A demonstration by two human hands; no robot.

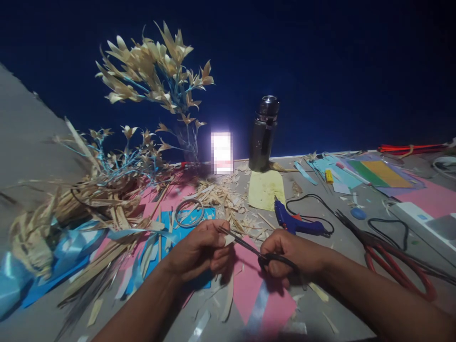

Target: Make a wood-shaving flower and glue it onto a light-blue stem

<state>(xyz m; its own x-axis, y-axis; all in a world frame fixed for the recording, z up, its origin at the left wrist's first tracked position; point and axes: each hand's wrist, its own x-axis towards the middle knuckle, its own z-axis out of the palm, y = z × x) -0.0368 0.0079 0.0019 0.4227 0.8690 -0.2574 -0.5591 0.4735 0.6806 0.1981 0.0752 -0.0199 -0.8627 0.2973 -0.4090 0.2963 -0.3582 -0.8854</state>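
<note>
Scissors (263, 259), small and dark: held low over the desk (35, 324), gripped by the handles in a closed right hand (290, 249), and aimed leftward as far as the fingertips of the left hand (201, 249). Pale husk-like piece (229, 239): pinched between left thumb and fingers, just beside the blades. Judged to be at a trimming step; impossible to tell whether parted or closed at the blades. Seemed to call next for a steady pinch, and for fingertips kept clear of the cut. Flask (261, 137), dark and lidded: stood upright near the far edge; hid any contents. Clear sleeve (419, 181): lay flat at far right; appeared to contain a green sheet (366, 172) and an ochre sheet (387, 174).
</note>
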